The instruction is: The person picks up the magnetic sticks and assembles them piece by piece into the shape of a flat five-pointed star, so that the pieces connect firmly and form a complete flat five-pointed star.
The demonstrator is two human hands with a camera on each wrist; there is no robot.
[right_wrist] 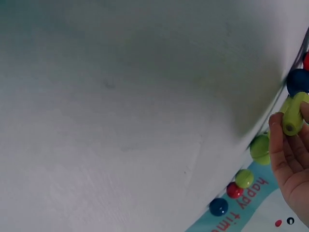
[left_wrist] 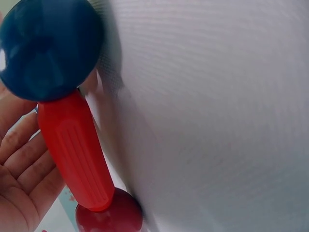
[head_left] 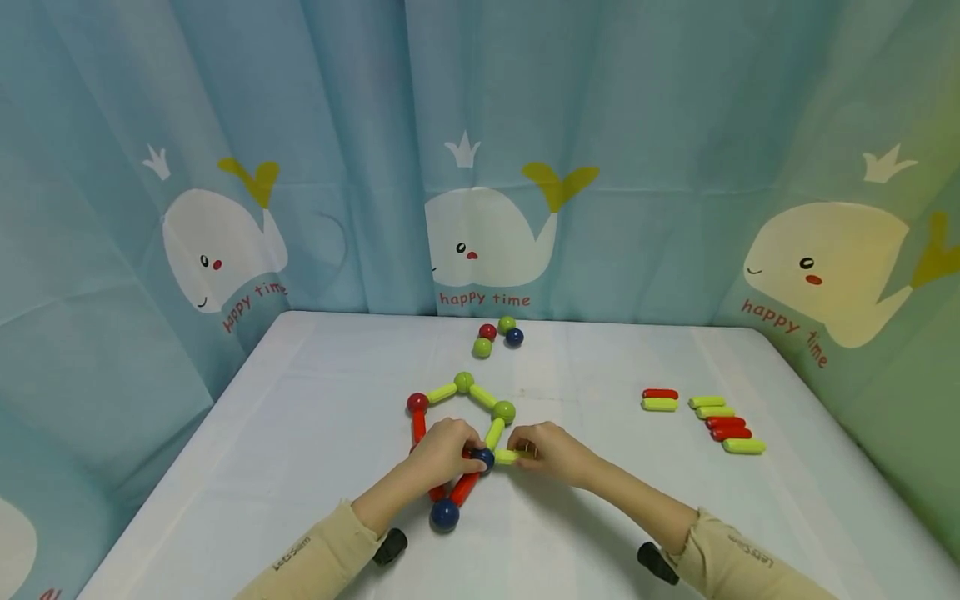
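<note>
At right, grip (head_left: 553,452) (narrow) pinches lime rod (head_left: 507,457).

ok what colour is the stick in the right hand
Yellow-green; the stick shows best in the right wrist view.

Beige sleeves (head_left: 318,560) bear dark lettering (head_left: 292,553) near crumpled cuffs (head_left: 358,527).

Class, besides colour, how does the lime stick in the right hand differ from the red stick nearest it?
The right hand pinches the lime stick, not the red stick. The lime stick shows a bare end; the red stick has a dark blue ball at each end. Both are straight and rod-shaped.
</note>
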